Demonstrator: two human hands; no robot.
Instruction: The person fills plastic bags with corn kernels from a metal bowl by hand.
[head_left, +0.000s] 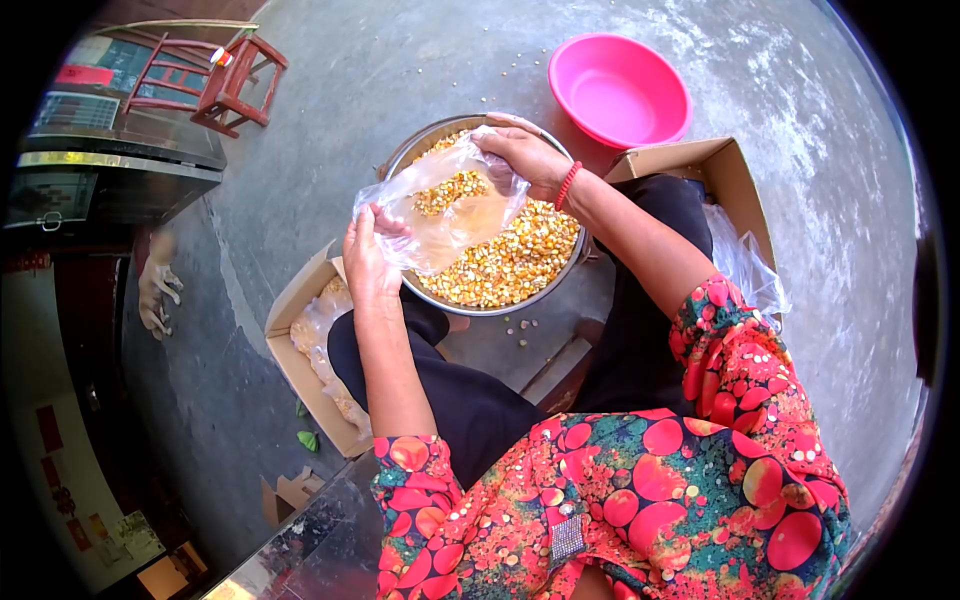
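A clear plastic bag (455,235) is stretched between my two hands above a round metal basin (425,140). Corn kernels (515,262), yellow and orange, fill the basin and show through the thin plastic. My left hand (370,258) grips the bag's near left edge, its fingers partly behind the film. At the far right corner my right hand (530,158) pinches the plastic, a red bracelet (568,186) round its wrist. Whether anything lies inside the bag I cannot tell.
A pink plastic basin (620,90) stands beyond the metal one. Cardboard boxes flank my legs: the left box (297,300) holds bagged pale stuff, the right box (745,195) clear plastic bags (745,262). A dog (157,285) lies at left, near a red wooden stool (235,90). Loose kernels dot the floor.
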